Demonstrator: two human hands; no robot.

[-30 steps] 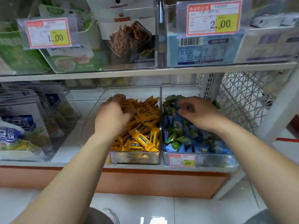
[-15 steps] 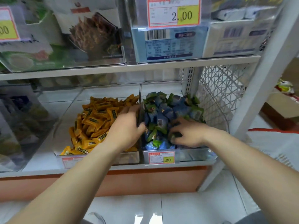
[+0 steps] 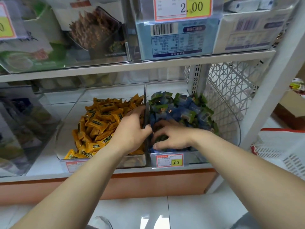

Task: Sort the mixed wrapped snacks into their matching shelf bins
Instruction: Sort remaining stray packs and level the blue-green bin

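Floor (image 3: 181, 212): glossy pale tiles.
Price tag (image 3: 169, 160): red and yellow, reads 1.00, on the front of the right bin (image 3: 231, 129), which is clear plastic with a curved wall.
Right hand (image 3: 173, 138): has shifted to the bin's front left corner; fingers curl onto the blue and green snacks (image 3: 184, 111). Whether it grips one I cannot tell.
Left hand (image 3: 132, 131): now beside the right hand, thumb across the dividing wall, fingers on the yellow snacks (image 3: 99, 123); grip unclear.
Left bin (image 3: 58, 146): clear, holds the crinkled yellow wrappers.
Mesh panel (image 3: 231, 83): white wire lattice behind.
Upper tag (image 3: 183, 8): reads 2.00, above a blue barcoded box (image 3: 173, 43).
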